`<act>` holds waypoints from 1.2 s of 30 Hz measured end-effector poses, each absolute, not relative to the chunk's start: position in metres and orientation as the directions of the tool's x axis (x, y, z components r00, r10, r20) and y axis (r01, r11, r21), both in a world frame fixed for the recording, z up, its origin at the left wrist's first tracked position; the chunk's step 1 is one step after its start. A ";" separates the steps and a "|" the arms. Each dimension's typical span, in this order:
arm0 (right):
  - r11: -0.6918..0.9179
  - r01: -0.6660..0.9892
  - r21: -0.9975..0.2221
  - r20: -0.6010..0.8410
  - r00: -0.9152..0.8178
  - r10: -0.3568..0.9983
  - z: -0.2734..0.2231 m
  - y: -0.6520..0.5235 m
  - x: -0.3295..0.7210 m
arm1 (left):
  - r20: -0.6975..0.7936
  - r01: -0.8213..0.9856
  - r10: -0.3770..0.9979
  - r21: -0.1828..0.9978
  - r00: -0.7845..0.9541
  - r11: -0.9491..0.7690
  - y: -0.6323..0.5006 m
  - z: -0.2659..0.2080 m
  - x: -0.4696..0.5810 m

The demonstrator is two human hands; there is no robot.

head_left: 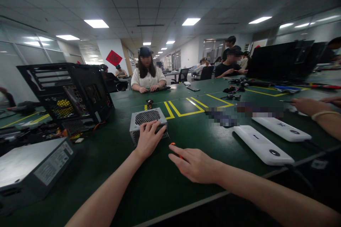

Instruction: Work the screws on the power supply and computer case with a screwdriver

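Observation:
A small grey metal computer power supply [147,116] with a honeycomb grille on top sits on the green table. My left hand [149,135] grips it from the near side, fingers bent over its top and right edge; the thumb is mostly hidden. Just right of it, my right hand [195,163] is closed around a screwdriver [173,144] with an orange handle, largely covered by the fingers. The thin shaft points up and left to the right side of the power supply. Whether its tip sits in a screw is too small to tell.
An open black computer case [80,92] stands at the left, behind a larger silver power supply [34,170]. Two white power banks [262,144] lie at the right, near another person's hand [310,105]. A person [147,78] sits across the table. Yellow tape lines [186,114] mark the surface.

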State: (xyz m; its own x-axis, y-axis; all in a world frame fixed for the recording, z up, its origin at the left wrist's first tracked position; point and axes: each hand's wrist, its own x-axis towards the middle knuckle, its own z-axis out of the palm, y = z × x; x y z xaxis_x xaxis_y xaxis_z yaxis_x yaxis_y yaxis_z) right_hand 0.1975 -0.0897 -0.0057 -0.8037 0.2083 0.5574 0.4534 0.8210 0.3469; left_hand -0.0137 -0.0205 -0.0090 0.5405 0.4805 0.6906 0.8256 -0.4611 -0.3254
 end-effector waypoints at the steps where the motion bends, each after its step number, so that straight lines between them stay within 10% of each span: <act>1: 0.804 0.474 0.360 0.581 -0.788 0.204 -0.006 -0.089 0.197 | 0.693 0.823 0.473 -0.331 0.544 -0.462 -0.020 -0.009 -0.014; 36: 0.768 0.484 0.419 0.662 -0.742 0.106 -0.012 -0.085 0.198 | 0.727 0.810 0.447 -0.255 0.521 -0.528 -0.022 -0.009 -0.021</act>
